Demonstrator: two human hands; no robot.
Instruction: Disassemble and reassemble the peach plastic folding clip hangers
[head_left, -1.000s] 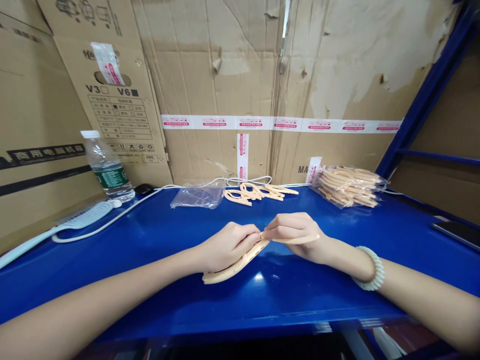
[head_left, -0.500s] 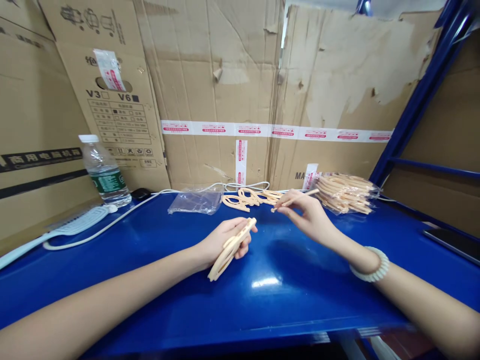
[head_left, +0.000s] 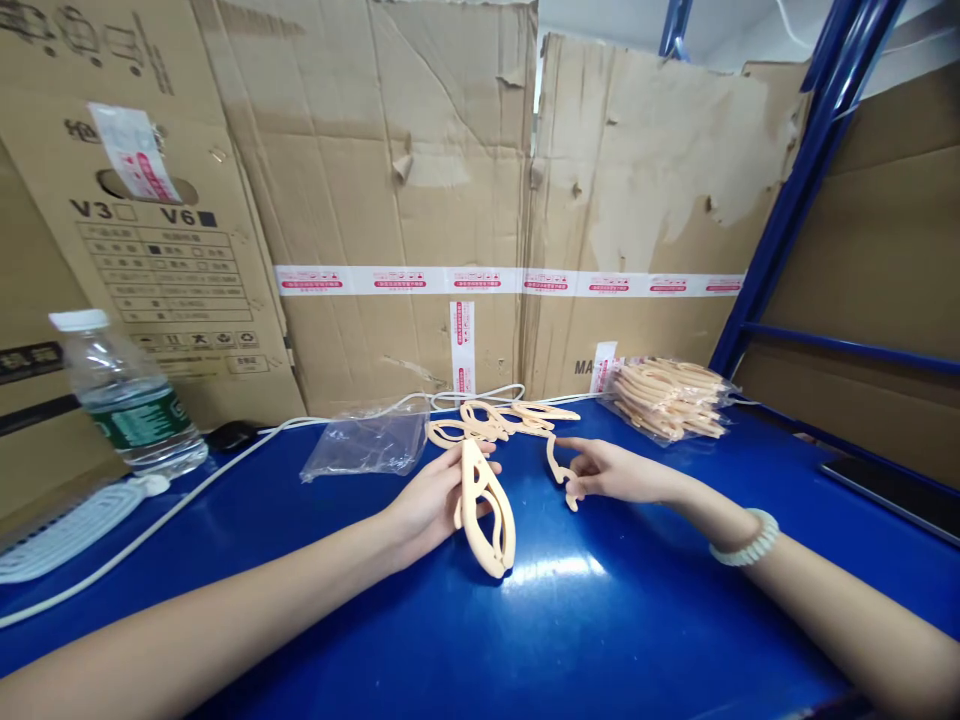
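My left hand point(head_left: 420, 508) is closed around a beige plastic folding hanger point(head_left: 469, 508), gripping it near its narrow upper end. The hanger is folded, its flat face and openings toward me and its rounded end pointing down. To the right, my right hand point(head_left: 619, 470) pinches a thin, curved beige hanger hook point(head_left: 554, 464) between thumb and fingers, just above the table and apart from the hanger. Several more beige hanger pieces point(head_left: 484, 420) lie in a loose heap behind my hands.
Clear bags of beige hangers point(head_left: 667, 400) lie at the back right of the blue table point(head_left: 360, 640). A crumpled plastic bag point(head_left: 367, 443), water bottle point(head_left: 139, 410), hairbrush point(head_left: 67, 525), black mouse point(head_left: 232, 435) and white cable point(head_left: 217, 480) are leftward; a phone point(head_left: 892, 495) is far right. Cardboard point(head_left: 405, 220) stands behind.
My left hand has turned the hanger so its flat face shows. My right hand has come lower, and the hook in it now points downward. The view has swung right.
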